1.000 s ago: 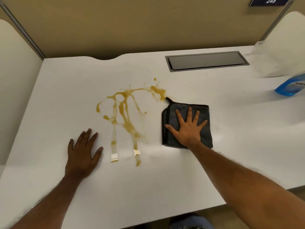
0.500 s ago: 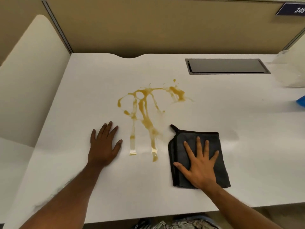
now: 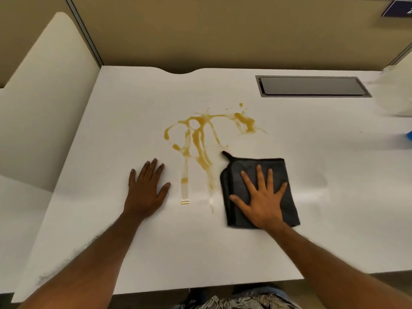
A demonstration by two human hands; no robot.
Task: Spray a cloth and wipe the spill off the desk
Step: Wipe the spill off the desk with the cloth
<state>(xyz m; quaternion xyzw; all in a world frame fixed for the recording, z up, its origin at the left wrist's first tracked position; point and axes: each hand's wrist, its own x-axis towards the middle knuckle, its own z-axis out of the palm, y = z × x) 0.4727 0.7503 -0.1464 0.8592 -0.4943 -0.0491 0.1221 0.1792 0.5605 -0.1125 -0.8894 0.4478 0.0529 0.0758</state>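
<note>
A brown, branching spill [image 3: 200, 134] lies on the white desk [image 3: 133, 97], with two pale streaks trailing toward me. A folded dark grey cloth [image 3: 286, 172] lies just right of the streaks, its corner loop touching the spill's edge. My right hand [image 3: 263, 199] presses flat on the cloth with fingers spread. My left hand [image 3: 145, 190] rests flat on the bare desk left of the streaks and holds nothing. Only a blue sliver of the spray bottle [image 3: 409, 139] shows at the right edge.
A dark rectangular cable hatch [image 3: 312, 85] is set into the desk at the back right. Something clear and blurred [image 3: 396, 94] stands at the far right. Beige partition walls enclose the back and left. The desk's front edge runs close to my body.
My right hand dragged the cloth from beside the spill's upper right toward me, then against the right streak, whose lower end now looks fainter. My left hand stayed flat.
</note>
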